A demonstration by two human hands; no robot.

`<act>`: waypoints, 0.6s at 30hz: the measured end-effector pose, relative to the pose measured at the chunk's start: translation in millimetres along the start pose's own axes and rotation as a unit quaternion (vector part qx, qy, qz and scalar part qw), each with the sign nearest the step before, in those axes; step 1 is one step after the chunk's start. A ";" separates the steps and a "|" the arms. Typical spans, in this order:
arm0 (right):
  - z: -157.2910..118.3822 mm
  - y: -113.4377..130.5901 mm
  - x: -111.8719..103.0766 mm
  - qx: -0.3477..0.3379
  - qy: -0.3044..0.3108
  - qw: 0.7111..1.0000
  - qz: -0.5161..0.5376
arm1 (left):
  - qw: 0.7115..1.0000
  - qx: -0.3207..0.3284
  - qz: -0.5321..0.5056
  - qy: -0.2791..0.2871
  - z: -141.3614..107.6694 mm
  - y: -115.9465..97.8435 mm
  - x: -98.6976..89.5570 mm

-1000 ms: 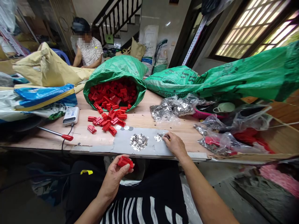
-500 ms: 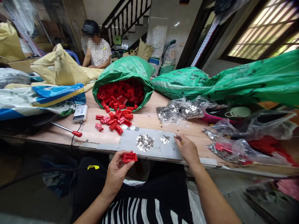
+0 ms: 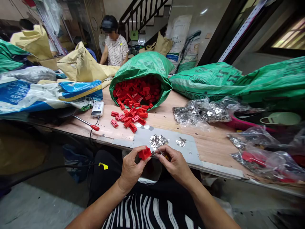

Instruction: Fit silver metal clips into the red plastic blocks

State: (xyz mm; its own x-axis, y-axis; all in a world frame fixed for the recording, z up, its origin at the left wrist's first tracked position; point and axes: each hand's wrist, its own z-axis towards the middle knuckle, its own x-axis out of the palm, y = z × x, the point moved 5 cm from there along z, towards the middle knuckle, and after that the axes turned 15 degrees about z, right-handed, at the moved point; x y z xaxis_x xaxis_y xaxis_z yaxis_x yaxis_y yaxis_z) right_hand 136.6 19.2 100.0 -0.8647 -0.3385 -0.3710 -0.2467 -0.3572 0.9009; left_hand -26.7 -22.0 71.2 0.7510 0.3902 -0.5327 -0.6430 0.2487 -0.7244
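Observation:
My left hand point(image 3: 133, 163) pinches a hollow red plastic housing point(image 3: 145, 154) between thumb and fingers, just off the table's front edge. Right beside it, my right hand point(image 3: 175, 162) is closed on a slim tool with a yellowish handle point(image 3: 166, 156); the fingers cover much of it. Its metal tip meets or nearly meets the housing's right side, and a tiny silvery piece seems to be there, too small to make out. Behind the hands lie a pile of small silvery metal pieces point(image 3: 157, 141) and a smaller heap point(image 3: 181, 142) on a grey sheet point(image 3: 190, 150).
A green sack point(image 3: 145, 62) spills red housings point(image 3: 128, 118) onto the table. At left are a white power bank point(image 3: 97, 109) and a red-handled rod point(image 3: 94, 127). Clear bags of metal pieces point(image 3: 214, 112) lie to the right. Across the table sits another person point(image 3: 115, 47).
My right hand has moved left from the small heap to the red housing. My left hand has turned the housing. The camera view has shifted left.

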 end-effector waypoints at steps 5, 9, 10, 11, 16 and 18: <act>5.5 4.5 14.6 -0.056 0.029 0.997 -0.055 | 0.998 0.050 0.019 -0.021 -1.7 -6.3 -1.0; 7.9 5.3 17.8 -0.059 0.050 0.996 -0.032 | 0.998 0.061 0.009 -0.031 -6.2 -5.7 0.7; 8.2 5.2 17.2 -0.052 0.059 0.997 -0.016 | 0.998 0.060 0.007 -0.036 -7.1 -5.1 0.4; 8.5 4.8 16.2 -0.043 0.071 0.997 0.003 | 0.998 0.056 0.005 -0.040 -7.8 -4.5 0.1; 8.2 -5.9 3.9 0.009 0.067 0.994 0.091 | 0.999 0.030 -0.001 -0.039 -9.1 -2.7 -1.5; 7.4 -14.0 -0.2 0.039 0.033 0.993 0.106 | 0.999 0.029 -0.004 -0.036 -9.3 -3.3 -1.6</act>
State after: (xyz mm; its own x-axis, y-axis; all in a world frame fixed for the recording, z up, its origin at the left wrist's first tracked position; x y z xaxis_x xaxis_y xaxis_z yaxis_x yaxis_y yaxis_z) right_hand 137.0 30.7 89.1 -0.8714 -0.4556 -0.1821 -0.0970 -0.2038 0.9742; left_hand -24.4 -31.8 70.3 0.7450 0.4506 -0.4918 -0.6457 0.3022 -0.7013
